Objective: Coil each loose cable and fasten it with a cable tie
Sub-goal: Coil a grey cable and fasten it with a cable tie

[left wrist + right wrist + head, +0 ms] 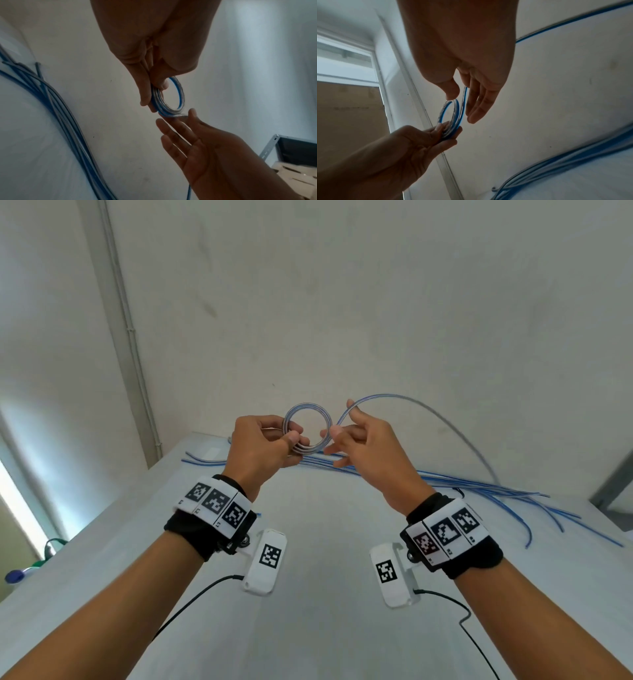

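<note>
A small coil of clear-and-blue cable hangs in the air above the table's far edge. My left hand pinches its lower left side between thumb and fingers; the left wrist view shows that hand on the coil. My right hand is just right of the coil with fingers nearly straight. The cable's free tail runs between the thumb and index finger of the right hand, next to the coil, then arcs right and down to the table.
Several loose blue cables lie along the back of the white table and fan out to the right. A grey metal rack stands at the far right. Bottles sit low at the left. A wall rises right behind the table.
</note>
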